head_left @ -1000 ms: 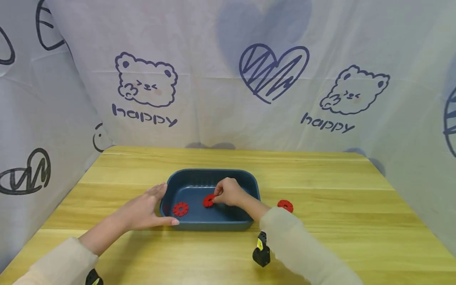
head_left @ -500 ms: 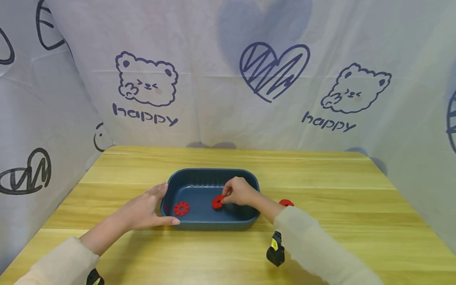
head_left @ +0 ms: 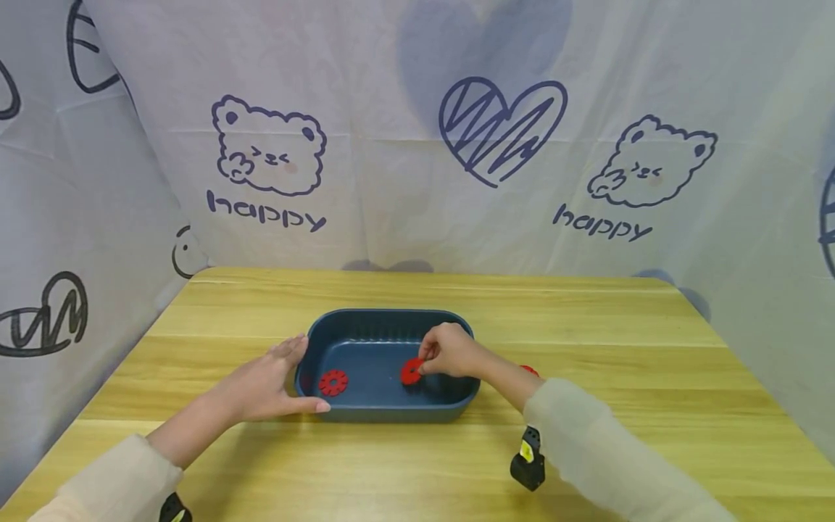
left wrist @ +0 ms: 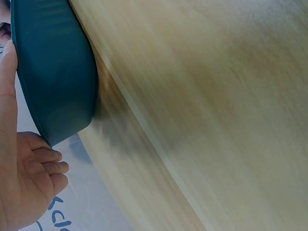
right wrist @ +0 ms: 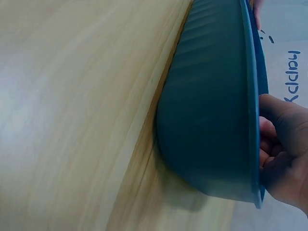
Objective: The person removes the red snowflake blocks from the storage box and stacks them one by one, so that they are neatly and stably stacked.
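A dark blue rectangular bin (head_left: 365,413) sits on the table. My left hand (head_left: 267,384) is spread round its left end, thumb along the front rim and fingers at the back left corner. In the left wrist view the thumb (left wrist: 6,72) lies straight along the rim. Over the bin's right half, my right hand (head_left: 450,350) pinches a red snowflake disc (head_left: 411,372) between thumb and fingers, tilted close above the floor. Another red notched disc (head_left: 333,383) lies flat at the bin's front left. In the right wrist view, the bin's wall hides that pinched disc.
A third red disc (head_left: 529,370) lies on the table right of the bin, mostly hidden behind the right forearm. The wooden table (head_left: 620,341) ends at a white cloth backdrop (head_left: 385,188) with printed bears and hearts.
My right hand has moved right inside the bin with the pinched disc. Its forearm now covers most of the disc on the table. The left hand stays at the bin's end.
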Motion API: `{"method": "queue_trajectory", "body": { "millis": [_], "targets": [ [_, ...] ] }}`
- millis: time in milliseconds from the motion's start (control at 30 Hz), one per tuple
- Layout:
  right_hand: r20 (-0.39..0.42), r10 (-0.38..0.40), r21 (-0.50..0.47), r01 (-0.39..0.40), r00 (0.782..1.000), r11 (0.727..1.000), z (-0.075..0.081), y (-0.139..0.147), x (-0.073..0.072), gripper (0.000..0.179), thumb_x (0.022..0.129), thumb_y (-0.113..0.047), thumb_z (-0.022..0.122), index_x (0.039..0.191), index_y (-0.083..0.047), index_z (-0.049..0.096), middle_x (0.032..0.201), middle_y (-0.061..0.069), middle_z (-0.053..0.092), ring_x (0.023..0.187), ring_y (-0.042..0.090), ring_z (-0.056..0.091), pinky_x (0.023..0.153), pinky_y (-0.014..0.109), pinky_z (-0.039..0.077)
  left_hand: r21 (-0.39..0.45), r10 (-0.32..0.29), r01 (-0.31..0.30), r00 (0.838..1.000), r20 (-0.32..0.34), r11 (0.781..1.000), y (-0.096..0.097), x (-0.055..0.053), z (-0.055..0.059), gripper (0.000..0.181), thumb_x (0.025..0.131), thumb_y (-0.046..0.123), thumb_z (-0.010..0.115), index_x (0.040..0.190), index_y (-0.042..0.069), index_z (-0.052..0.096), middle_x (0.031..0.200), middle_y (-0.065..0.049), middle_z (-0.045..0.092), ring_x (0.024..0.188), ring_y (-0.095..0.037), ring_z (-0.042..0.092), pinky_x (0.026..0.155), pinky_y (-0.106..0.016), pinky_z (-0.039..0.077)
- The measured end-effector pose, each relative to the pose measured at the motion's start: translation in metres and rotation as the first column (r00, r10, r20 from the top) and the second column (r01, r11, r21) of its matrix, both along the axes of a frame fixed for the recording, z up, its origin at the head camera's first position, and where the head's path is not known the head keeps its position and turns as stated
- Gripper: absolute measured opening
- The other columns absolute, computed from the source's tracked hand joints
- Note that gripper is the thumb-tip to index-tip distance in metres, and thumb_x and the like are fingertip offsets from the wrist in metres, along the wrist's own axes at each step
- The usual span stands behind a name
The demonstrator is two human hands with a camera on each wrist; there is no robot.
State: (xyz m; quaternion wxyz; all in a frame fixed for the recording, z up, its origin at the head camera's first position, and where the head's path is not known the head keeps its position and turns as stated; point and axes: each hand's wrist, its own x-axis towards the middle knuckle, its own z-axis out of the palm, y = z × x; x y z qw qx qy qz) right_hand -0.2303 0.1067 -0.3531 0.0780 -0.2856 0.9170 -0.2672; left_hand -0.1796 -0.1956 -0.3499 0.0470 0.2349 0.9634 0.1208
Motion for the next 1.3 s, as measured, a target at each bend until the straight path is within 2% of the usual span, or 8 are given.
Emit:
{"method": "queue_trajectory", "body": {
  "millis": [333, 767, 1133, 1300],
  "targets": [
    [0.022, 0.057, 0.026, -0.058, 0.998, 0.998, 0.014, 0.012, 0.003, 0.014, 0.076, -0.01, 0.074, 0.082, 0.001, 0.068, 0.076, 0.007, 0.066, 0.067, 0.007, 0.056, 0.062, 0.015, 0.047, 0.003, 0.008, -0.008, 1.0, 0.011, 1.0, 0.0, 0.0, 0.0, 0.111, 0.071, 0.07, 0.06, 0.14, -0.012, 0.029, 0.146, -0.03, 0.029, 0.132, -0.048, 0.031, 0.102, -0.058, 0.034],
    [0.029, 0.067, 0.028, -0.068, 0.997, 0.997, 0.023, 0.029, 0.009, 0.012, 0.077, -0.008, 0.073, 0.083, 0.0, 0.068, 0.079, 0.006, 0.064, 0.069, 0.008, 0.055, 0.063, 0.016, 0.047, -0.008, 0.016, -0.016, 1.0, 0.017, 1.0, 0.0, -0.001, 0.0, 0.112, 0.071, 0.071, 0.06, 0.141, -0.011, 0.028, 0.147, -0.029, 0.028, 0.132, -0.048, 0.031, 0.102, -0.058, 0.035],
    [-0.021, 0.044, 0.008, -0.044, 0.999, 0.999, 0.023, 0.051, 0.015, 0.011, 0.078, -0.011, 0.073, 0.084, -0.003, 0.069, 0.081, 0.005, 0.062, 0.072, 0.01, 0.055, 0.065, 0.018, 0.048, -0.005, 0.008, -0.008, 1.0, 0.01, 1.0, -0.001, -0.001, -0.002, 0.112, 0.071, 0.072, 0.059, 0.14, -0.011, 0.029, 0.146, -0.029, 0.029, 0.132, -0.048, 0.031, 0.102, -0.058, 0.034],
    [-0.055, 0.025, -0.034, -0.027, 0.998, 0.999, 0.022, 0.063, 0.019, 0.011, 0.078, -0.011, 0.072, 0.085, -0.003, 0.069, 0.081, 0.005, 0.062, 0.075, 0.014, 0.055, 0.065, 0.02, 0.049, -0.005, 0.005, -0.005, 1.0, 0.008, 1.0, -0.001, -0.001, -0.002, 0.112, 0.071, 0.071, 0.059, 0.14, -0.012, 0.029, 0.146, -0.029, 0.028, 0.133, -0.047, 0.03, 0.103, -0.057, 0.034]
  ]
}}
